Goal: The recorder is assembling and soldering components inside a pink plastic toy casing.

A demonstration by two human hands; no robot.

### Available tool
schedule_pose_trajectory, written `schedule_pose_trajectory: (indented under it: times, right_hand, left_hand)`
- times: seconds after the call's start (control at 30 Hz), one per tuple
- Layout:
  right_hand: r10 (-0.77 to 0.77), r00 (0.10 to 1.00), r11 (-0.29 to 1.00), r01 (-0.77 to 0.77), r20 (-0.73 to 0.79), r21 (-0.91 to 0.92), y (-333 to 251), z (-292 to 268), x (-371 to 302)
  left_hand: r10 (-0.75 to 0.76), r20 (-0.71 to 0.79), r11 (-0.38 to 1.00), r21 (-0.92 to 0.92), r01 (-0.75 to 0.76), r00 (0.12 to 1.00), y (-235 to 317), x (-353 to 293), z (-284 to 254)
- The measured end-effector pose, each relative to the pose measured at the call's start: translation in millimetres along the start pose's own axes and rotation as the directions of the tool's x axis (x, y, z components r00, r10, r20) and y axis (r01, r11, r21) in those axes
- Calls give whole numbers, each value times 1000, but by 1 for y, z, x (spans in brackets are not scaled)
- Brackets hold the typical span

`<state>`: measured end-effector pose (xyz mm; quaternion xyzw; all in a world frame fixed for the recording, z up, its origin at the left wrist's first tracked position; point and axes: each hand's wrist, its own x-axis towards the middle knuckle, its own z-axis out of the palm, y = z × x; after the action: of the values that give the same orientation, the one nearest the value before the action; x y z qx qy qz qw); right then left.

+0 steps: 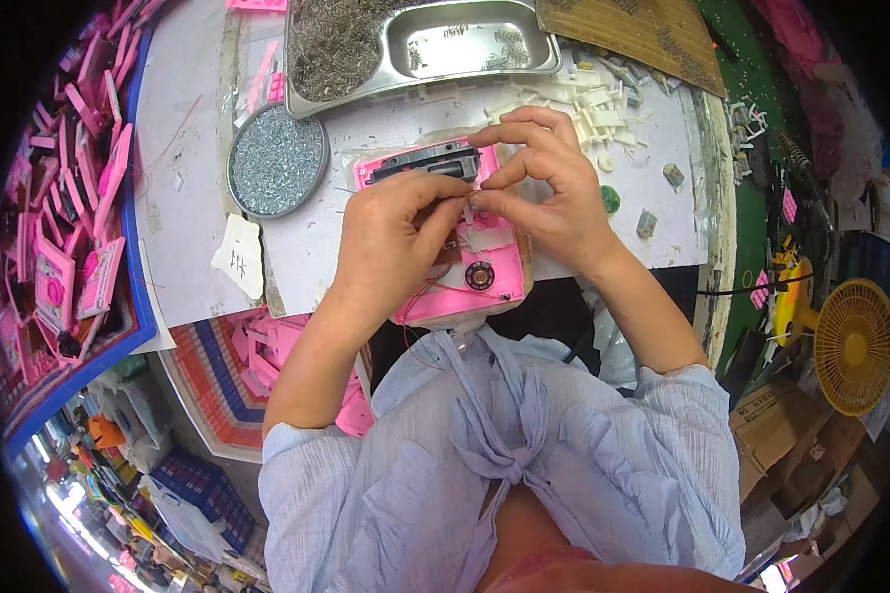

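A pink plastic housing [504, 275] lies on the table close to my body, its inner side up. Along its far part runs a black mechanism [425, 160], and a round black speaker [480, 276] sits at its near end. Thin wires trail over the housing's near left side. Both hands meet above its middle. My left hand [398, 229] is closed, thumb and forefinger pinched together. Opposite it, my right hand [554, 188] pinches at the same spot, its other fingers raised. What lies between the fingertips is too small to name.
Left of the housing stands a round dish of small screws [279, 160]. A metal tray [470, 44] with springs is at the back, beside a cardboard sheet [633, 35]. White plastic parts [593, 104] lie scattered at right. A blue-edged bin of pink parts [69, 267] fills the far left.
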<state>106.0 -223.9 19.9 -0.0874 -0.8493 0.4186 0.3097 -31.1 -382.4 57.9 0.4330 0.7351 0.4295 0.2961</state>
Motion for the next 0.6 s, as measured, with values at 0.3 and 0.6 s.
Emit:
schedule_pose_trajectory:
  times: [0.3, 0.6]
  right_hand:
    - [-9, 999, 969, -3, -45, -248, -14, -46, -29]
    - [647, 288, 763, -243, -706, 599, 73, -258, -138]
  left_hand:
    - [56, -48, 998, 24, -55, 997, -7, -3, 7]
    - [442, -127, 831, 431, -352, 888, -19, 1, 27]
